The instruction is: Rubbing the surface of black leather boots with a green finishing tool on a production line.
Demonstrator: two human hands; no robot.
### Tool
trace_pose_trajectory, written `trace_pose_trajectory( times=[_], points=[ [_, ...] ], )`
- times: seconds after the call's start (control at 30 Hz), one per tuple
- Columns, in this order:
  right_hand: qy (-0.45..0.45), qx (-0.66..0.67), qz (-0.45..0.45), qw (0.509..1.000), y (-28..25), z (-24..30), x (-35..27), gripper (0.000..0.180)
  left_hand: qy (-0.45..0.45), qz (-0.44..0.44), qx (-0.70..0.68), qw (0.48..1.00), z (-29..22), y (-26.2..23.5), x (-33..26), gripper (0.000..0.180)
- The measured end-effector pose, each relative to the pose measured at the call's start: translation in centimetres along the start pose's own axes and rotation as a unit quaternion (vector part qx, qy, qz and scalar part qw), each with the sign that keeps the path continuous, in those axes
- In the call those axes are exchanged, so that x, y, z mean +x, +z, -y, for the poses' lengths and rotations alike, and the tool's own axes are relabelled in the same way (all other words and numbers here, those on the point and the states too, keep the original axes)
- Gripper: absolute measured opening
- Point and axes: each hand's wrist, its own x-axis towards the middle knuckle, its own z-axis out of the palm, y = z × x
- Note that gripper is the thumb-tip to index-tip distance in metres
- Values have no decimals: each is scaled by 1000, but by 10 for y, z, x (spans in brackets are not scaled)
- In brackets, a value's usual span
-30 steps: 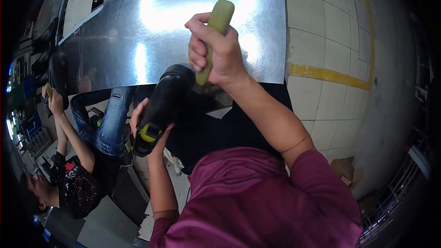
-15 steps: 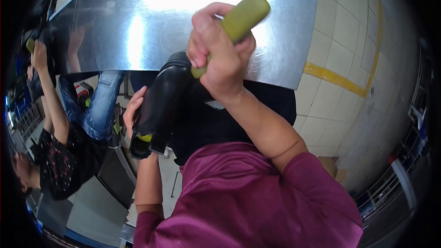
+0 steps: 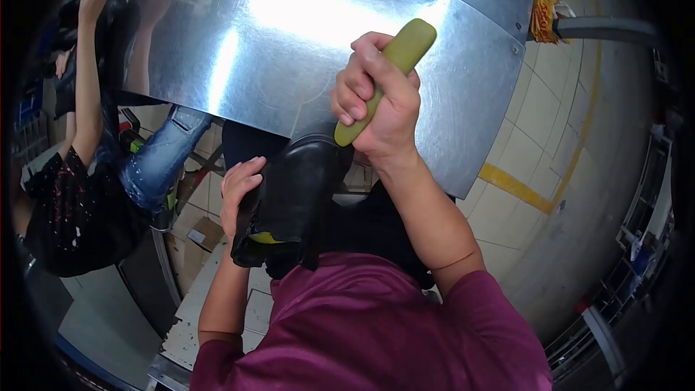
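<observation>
A black, glossy leather boot (image 3: 289, 181) lies over my lap, its far end by the table edge and its opening toward my body, with a bit of yellow lining showing. My left hand (image 3: 240, 192) is against the boot's left side; the thumb is hidden. An olive-green, rounded bar (image 3: 411, 45) is gripped in my right hand (image 3: 380, 98), fingers wrapped round its middle. The bar stands tilted, and its lower end overlaps the boot's far right edge; whether the two touch I cannot tell.
A shiny metal table (image 3: 195, 51) spans the area ahead. On the left another person in a black patterned shirt (image 3: 79, 210) raises an arm with a green thing in the hand. A grey rail with orange wrapping (image 3: 544, 22) juts in at right, above tiled floor (image 3: 550, 94).
The boot and both hands sit further right and lower in the picture. More of the table's far side shows. My right hand still grips the bar, now more upright.
</observation>
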Motion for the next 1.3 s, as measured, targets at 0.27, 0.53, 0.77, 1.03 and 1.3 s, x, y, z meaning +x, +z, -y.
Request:
trace_pose_trajectory(
  times=[0.27, 0.53, 0.77, 1.03, 1.3],
  points=[
    [-201, -69, 67, 975, -1, -19, -26, 8, 21, 19, 19, 999, -3, -6, 10, 32],
    [-164, -103, 172, 966, -18, 21, 7, 29, 34, 57, 18, 998, -8, -11, 26, 39],
    [-44, 36, 139, 989, -30, 28, 4, 24, 43, 62, 46, 996, -8, -9, 29, 42],
    [-26, 53, 103, 993, -27, 8, 0, 26, 21, 33, 47, 998, 0, -4, 19, 36],
    [27, -59, 90, 994, 2, 8, -1, 16, 51, 42, 62, 996, -1, -11, 27, 29]
  ],
)
